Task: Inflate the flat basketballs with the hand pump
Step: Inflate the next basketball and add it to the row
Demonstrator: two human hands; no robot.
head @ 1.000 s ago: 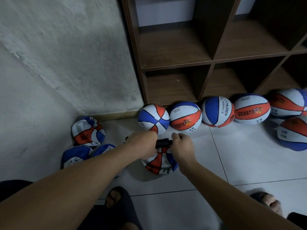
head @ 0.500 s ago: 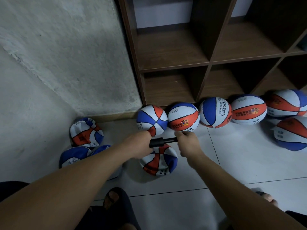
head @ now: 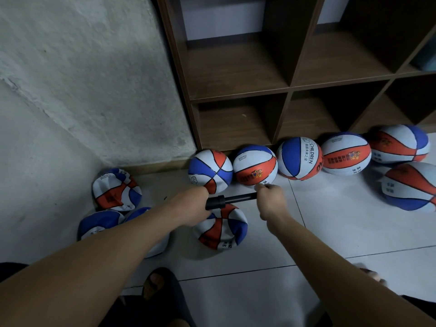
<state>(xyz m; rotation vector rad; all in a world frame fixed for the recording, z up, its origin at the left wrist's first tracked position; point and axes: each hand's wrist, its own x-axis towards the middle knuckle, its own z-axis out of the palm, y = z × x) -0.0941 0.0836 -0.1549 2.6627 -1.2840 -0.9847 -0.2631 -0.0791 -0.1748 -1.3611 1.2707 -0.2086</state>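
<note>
A black hand pump [head: 230, 201] lies level between my hands, its rod drawn out to the right. My left hand [head: 190, 207] grips the pump's barrel. My right hand [head: 270, 200] grips the handle at the rod's far end. Right beneath the pump a partly flat red, white and blue basketball [head: 220, 230] sits on the floor tiles. The joint between pump and ball is hidden by my left hand. Flat balls lie at the left: one by the wall [head: 116, 190] and two more [head: 100, 224] under my left forearm.
Several round balls [head: 299, 159] line the foot of a dark wooden cubby shelf [head: 289, 87]; another ball [head: 409, 187] lies at the right. A rough grey wall [head: 82, 79] closes the left side. My sandalled feet [head: 157, 283] are at the bottom.
My right hand has pulled the pump handle out to the right, so more of the rod shows. My left hand stayed on the barrel over the ball.
</note>
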